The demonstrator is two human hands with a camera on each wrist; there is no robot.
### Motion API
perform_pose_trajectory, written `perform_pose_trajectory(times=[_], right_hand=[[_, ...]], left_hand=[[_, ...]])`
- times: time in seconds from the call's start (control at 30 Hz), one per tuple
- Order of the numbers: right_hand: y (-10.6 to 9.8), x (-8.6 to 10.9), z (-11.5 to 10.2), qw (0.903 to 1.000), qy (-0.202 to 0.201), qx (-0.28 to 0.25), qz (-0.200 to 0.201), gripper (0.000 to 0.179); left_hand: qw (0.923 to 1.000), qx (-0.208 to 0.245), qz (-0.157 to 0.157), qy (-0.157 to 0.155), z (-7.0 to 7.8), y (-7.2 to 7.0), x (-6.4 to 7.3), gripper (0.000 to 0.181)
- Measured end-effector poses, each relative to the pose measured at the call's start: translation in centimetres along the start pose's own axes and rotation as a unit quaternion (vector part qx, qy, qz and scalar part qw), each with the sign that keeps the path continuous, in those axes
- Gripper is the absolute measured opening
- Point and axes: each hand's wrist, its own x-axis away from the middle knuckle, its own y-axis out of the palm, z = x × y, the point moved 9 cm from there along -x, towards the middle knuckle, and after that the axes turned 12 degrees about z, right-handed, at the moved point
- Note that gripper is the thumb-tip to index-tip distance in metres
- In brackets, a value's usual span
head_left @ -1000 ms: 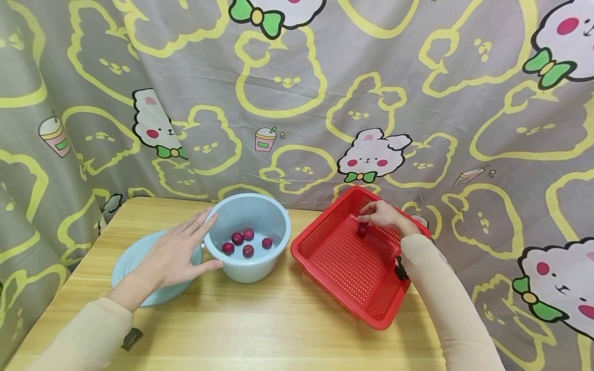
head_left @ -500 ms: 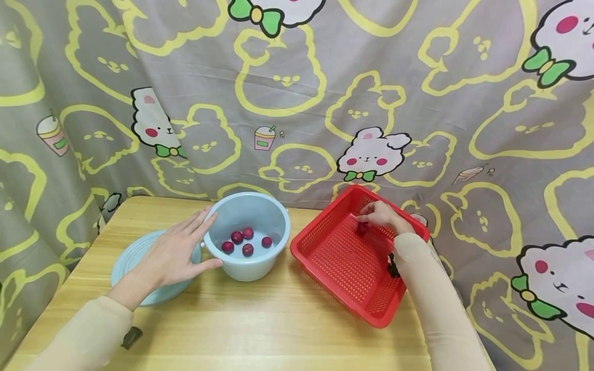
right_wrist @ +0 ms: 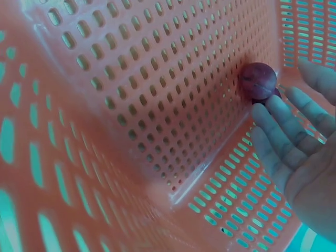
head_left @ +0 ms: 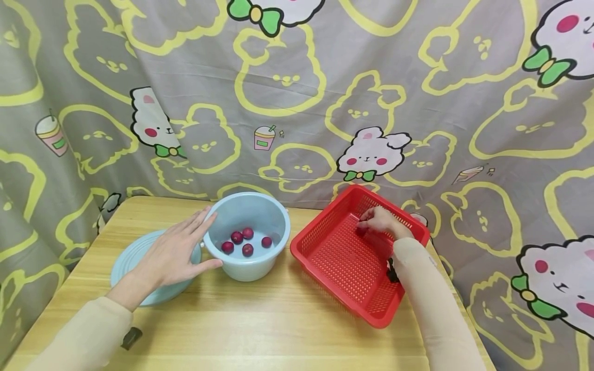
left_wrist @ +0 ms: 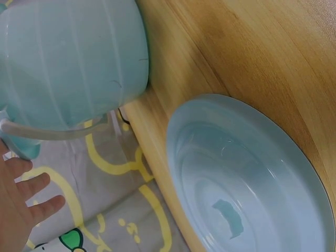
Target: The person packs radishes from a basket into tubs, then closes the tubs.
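Your right hand (head_left: 378, 220) is down inside the basket (head_left: 345, 273), near its far end. Its fingers reach out towards a dark red fruit (right_wrist: 258, 81) that sits against the basket wall, the thumb held apart from them. The hand does not have the fruit gripped; whether the fingertips touch it, you cannot tell. Part of a second dark shape shows just behind that fruit.

Your left hand (head_left: 178, 252) is spread wide, fingers straight and thumb out, with nothing in its grasp. It is at the left side of the bucket (head_left: 248, 270), close to the rim; you cannot be sure of contact. The bucket's handle (left_wrist: 52, 134) hangs near those fingers. Five more fruits (head_left: 248, 250) lie on the bucket's floor.

Under your left wrist, the pale blue lid (head_left: 162, 295) lies on the table (head_left: 260, 330). The red basket stands cornerwise just right of the bucket. Both your sleeves (head_left: 85, 335) are cream. Behind the table hangs a grey curtain (head_left: 297, 129) with yellow outlined animals.
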Motion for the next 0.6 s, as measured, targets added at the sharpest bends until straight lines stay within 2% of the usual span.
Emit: perform_pose_trajectory(times=[0.2,0.47,0.6], right_hand=[[0.33,0.12,-0.15,1.0000,0.000,0.001,-0.001,0.027],[0.25,-0.29,-0.45,0.9989,-0.022,0.040,0.009,0.025],[0.36,-0.16,-0.43,0.9988,-0.017,0.046,0.005,0.022]], left_hand=[[1.0000,0.002,0.004,0.004,0.07,-0.05,0.00,0.109],[1.0000,0.000,0.008,0.006,0.04,0.02,0.03,0.109],[0.9999,0.000,0.009,0.007,0.03,0.01,0.02,0.109]])
